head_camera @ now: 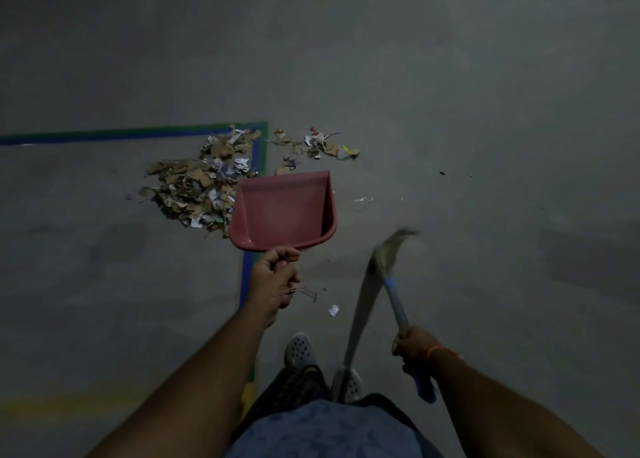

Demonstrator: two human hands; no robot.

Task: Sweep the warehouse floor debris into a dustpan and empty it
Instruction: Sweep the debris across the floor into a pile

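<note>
Debris (194, 184) lay in a heap of torn cardboard and paper ahead and to the left of the left hand (275, 281); that hand was clenched around the handle of the red dustpan (284, 212), which it held with its open mouth pointing away from the person, its left edge at the heap's near side; whether the pan touched the floor (485, 94) could not be told. A smaller scatter (318, 144) of scraps lay beyond the pan, apart from the heap; a blue-and-green tape line (258, 146) ran through the heap and turned toward the person under the pan. The right hand (414, 345) was wrapped around the blue handle of the broom (391, 267), whose bristles were blurred, ahead of that hand and right of the pan. Between the hands lay a white scrap (333, 310) and some thin wire bits (308, 293) just beside the left hand; two shoes (299, 350) showed below.
</note>
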